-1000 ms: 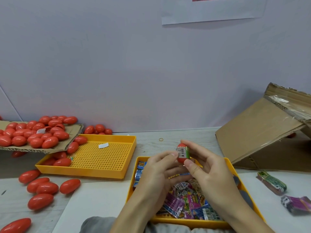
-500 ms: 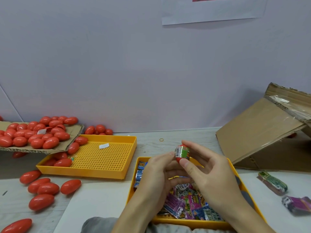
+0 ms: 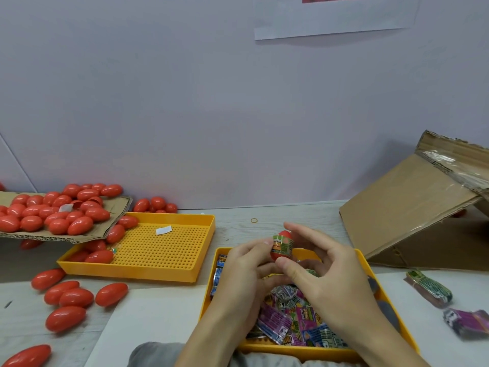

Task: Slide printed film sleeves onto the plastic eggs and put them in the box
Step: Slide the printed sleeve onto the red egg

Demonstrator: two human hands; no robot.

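Both hands pinch the upright red plastic egg [image 3: 281, 246] above the sleeve tray [image 3: 360, 263], left hand [image 3: 246, 271] steadying it, right hand [image 3: 325, 274] apparently seating the green printed sleeve [image 3: 283, 243] around its middle.

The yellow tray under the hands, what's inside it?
The yellow plastic tray holds a heap of colourful printed film sleeves. The left hand and right hand hide part of it.

bare tabletop [image 3: 291, 218] behind trays, box flap [image 3: 402, 202] right
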